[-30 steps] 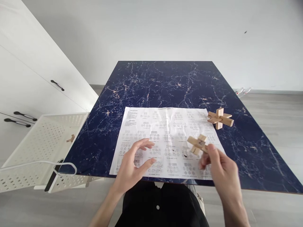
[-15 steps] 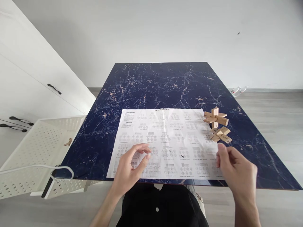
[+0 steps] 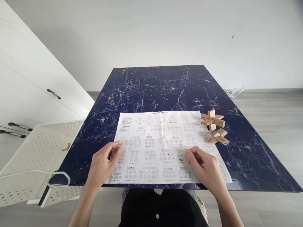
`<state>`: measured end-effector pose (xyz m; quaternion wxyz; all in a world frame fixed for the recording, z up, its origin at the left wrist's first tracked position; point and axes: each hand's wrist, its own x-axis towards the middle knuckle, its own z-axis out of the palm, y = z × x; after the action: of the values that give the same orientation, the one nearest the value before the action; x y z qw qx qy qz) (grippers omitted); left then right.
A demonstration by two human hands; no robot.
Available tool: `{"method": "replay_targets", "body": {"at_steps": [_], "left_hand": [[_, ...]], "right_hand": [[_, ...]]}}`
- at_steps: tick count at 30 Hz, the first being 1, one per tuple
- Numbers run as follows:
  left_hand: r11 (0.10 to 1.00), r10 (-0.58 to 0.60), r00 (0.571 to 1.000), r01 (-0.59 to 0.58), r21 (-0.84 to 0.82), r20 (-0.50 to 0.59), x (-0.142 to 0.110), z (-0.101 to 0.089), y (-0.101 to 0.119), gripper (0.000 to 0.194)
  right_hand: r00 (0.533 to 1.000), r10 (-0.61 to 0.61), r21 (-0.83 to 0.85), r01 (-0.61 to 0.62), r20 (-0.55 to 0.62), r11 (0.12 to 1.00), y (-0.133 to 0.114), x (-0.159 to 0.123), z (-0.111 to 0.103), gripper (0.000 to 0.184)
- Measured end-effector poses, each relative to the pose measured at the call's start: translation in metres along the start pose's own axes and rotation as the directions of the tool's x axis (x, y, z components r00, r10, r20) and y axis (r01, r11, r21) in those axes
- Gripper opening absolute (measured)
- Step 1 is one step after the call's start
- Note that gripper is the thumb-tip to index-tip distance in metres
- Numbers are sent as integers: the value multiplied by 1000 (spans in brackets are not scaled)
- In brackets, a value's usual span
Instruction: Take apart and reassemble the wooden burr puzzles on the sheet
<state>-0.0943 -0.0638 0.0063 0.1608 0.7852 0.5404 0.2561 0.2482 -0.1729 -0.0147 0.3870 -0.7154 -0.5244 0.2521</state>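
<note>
A large white printed sheet [image 3: 153,148], creased and covered with rows of small diagrams, lies flat on the table. My left hand [image 3: 103,162] is over its left edge, fingers loosely bent and thumb close to the index finger, a small gap between them. My right hand [image 3: 207,170] is over the lower right of the sheet, fingers curled and thumb against the index finger, with nothing visible in it. Beyond it, by the sheet's right edge, are two interlocked wooden puzzles: a taller burr puzzle [image 3: 213,120] and a flatter numbered one [image 3: 218,136].
The blue marbled table [image 3: 151,91] has its near edge by my body. To the left stands a cream perforated basket [image 3: 42,138] with a small wooden piece [image 3: 66,147] inside. White cabinets [image 3: 35,85] with dark handles rise on the left; a clear object [image 3: 236,92] shows beyond the right edge.
My left hand has moved left to the sheet's edge, its thumb and index finger closer together. My right hand has come left, away from the wooden puzzles, over the sheet. The view has shifted slightly.
</note>
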Motion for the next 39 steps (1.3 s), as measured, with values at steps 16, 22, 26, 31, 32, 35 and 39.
{"method": "replay_targets", "body": {"at_steps": [16, 22, 26, 31, 32, 35, 39], "left_hand": [[995, -76, 997, 77, -56, 21, 0, 3, -3, 35], [996, -65, 998, 66, -66, 16, 2, 0, 1, 36], [995, -72, 997, 73, -65, 15, 2, 0, 2, 37], [995, -71, 997, 72, -69, 17, 1, 1, 0, 37], [995, -71, 997, 72, -69, 18, 1, 1, -1, 37], [995, -77, 997, 79, -64, 22, 0, 1, -2, 35], [995, -79, 997, 81, -59, 25, 0, 1, -2, 34]], "right_hand": [[1000, -9, -9, 8, -17, 1000, 1, -2, 5, 50], [1000, -2, 7, 2, -12, 1000, -1, -1, 4, 51], [1000, -13, 19, 13, -15, 1000, -1, 0, 3, 52], [1000, -10, 19, 11, -17, 1000, 0, 0, 3, 52], [1000, -7, 19, 7, -16, 1000, 0, 0, 3, 51], [1000, 6, 18, -6, -7, 1000, 0, -1, 3, 50], [1000, 6, 27, -6, -5, 1000, -1, -1, 3, 49]]}}
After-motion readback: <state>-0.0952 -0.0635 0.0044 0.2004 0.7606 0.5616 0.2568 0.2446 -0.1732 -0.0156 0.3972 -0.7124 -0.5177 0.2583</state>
